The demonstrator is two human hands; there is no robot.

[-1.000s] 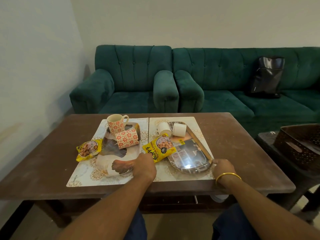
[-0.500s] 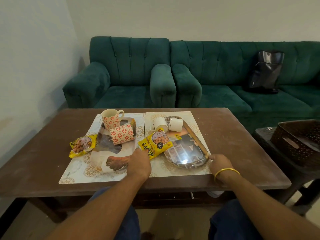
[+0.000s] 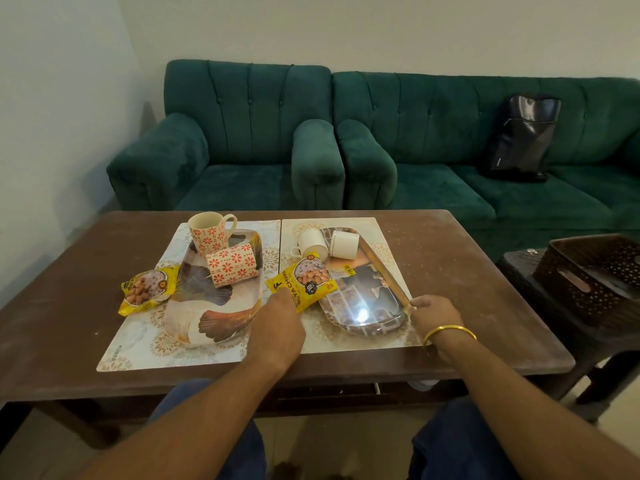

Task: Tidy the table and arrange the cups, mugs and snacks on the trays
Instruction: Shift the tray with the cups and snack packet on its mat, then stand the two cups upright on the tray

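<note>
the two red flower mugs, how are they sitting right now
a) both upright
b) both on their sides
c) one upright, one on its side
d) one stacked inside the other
C: the far mug stands upright with its mouth up, while the near mug lies on its side on the patterned tray.

I see a red-flowered cream mug [image 3: 207,233] upright and its twin mug [image 3: 232,268] toppled on the feather-print oval tray [image 3: 214,323]. A white handled cup [image 3: 311,242] and a plain white cup [image 3: 344,244] lie sideways at the far end of the mirrored oval tray [image 3: 367,306]. A yellow snack packet [image 3: 147,289] rests against the feather tray's left edge. A second yellow packet [image 3: 304,282] overlaps the mirrored tray's left rim.
</note>
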